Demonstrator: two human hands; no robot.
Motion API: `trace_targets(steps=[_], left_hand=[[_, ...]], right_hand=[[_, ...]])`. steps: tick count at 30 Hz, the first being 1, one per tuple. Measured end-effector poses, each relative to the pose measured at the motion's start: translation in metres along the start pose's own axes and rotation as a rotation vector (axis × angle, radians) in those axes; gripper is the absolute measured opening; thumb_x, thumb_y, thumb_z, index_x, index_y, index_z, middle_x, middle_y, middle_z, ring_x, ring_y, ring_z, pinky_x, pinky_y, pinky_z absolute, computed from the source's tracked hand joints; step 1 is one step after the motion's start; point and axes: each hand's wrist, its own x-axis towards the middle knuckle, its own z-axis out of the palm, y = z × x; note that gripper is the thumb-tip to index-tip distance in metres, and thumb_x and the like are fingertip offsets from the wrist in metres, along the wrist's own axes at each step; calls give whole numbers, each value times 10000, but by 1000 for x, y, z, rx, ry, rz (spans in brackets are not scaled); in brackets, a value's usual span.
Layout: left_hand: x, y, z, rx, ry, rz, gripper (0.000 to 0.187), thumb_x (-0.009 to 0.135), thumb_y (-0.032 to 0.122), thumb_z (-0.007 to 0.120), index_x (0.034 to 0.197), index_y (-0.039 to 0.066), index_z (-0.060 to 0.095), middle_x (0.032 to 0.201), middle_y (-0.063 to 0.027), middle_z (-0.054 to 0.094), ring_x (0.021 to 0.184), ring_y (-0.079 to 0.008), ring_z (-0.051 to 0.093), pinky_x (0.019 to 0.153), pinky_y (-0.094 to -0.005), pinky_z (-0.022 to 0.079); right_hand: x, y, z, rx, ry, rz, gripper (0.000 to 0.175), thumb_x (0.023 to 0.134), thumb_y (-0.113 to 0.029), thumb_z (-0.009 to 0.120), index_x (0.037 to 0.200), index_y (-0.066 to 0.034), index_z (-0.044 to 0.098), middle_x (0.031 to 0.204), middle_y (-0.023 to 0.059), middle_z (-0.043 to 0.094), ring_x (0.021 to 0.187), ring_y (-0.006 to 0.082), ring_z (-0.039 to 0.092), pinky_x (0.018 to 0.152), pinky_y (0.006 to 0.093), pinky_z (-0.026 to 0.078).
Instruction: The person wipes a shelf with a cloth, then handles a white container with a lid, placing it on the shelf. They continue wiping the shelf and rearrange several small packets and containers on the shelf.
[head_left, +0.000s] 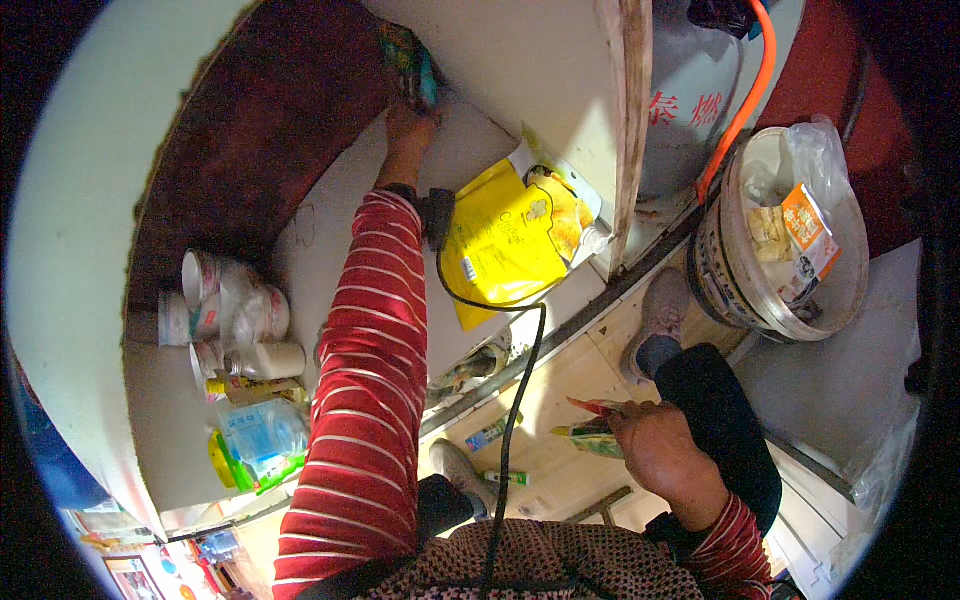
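My left hand (412, 124) reaches deep into the white cabinet compartment, its fingers in shadow around a dark green and teal packet (411, 64). Below that wrist, on the cabinet floor, lies a large yellow bag (504, 236) with chicken wording and a food picture. A dark cable (536, 337) runs from a small black device (436, 214) by the left wrist down to my body. My right hand (660, 446), low beside my knee, grips small flat packets (592, 436), one with a reddish tip and one greenish.
Paper cups (259, 311), a yellow-capped bottle (255, 388) and a blue-green pack (262, 439) sit left in the compartment. A bucket (791, 315) with wrappers stands right, near a grey gas cylinder (675, 142) and orange hose (750, 97). Packaging (491, 433) and a small tube (508, 477) lie on the floor.
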Motion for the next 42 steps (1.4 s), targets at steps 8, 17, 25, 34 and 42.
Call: trace_targets(steps=[8,17,25,34,42], left_hand=[[51,-43,22,449,164,110,1030,773,303,829,1574,-6,261,1577,-252,387,1439,-394,414,1178,-421,356],[2,13,-13,410,81,35,921,788,334,835,1525,26,377,1502,-216,489,1379,-349,489,1152,-411,390],[-109,121,-106,194,-121,-109,723,867,316,786,1462,36,484,1427,-179,577,1328,-299,548,1142,-421,412],[-363,269,-110,-557,-255,-435,720,943,244,752,1515,-3,392,1396,-165,594,1239,-236,598,1053,-367,480],[-427,280,-101,-1448,-200,-688,344,1011,153,657,1318,41,551,1191,-50,663,1060,-160,671,928,-324,559]], right_hand=[[-1,2,1,-34,-34,-9,298,861,-121,581,1126,-27,680,966,153,692,857,320,686,754,445,543],[0,4,7,-90,111,51,187,841,-129,591,976,-63,703,888,151,710,754,315,701,649,452,548],[16,32,-1,224,395,48,232,981,-154,588,1111,23,663,896,220,705,791,345,685,745,420,534],[12,5,-32,935,342,-5,349,991,-243,594,1188,32,679,974,153,751,846,219,703,796,370,544],[12,-24,-35,1184,450,-103,335,987,-217,636,1173,58,671,985,74,728,828,120,647,761,306,530]])
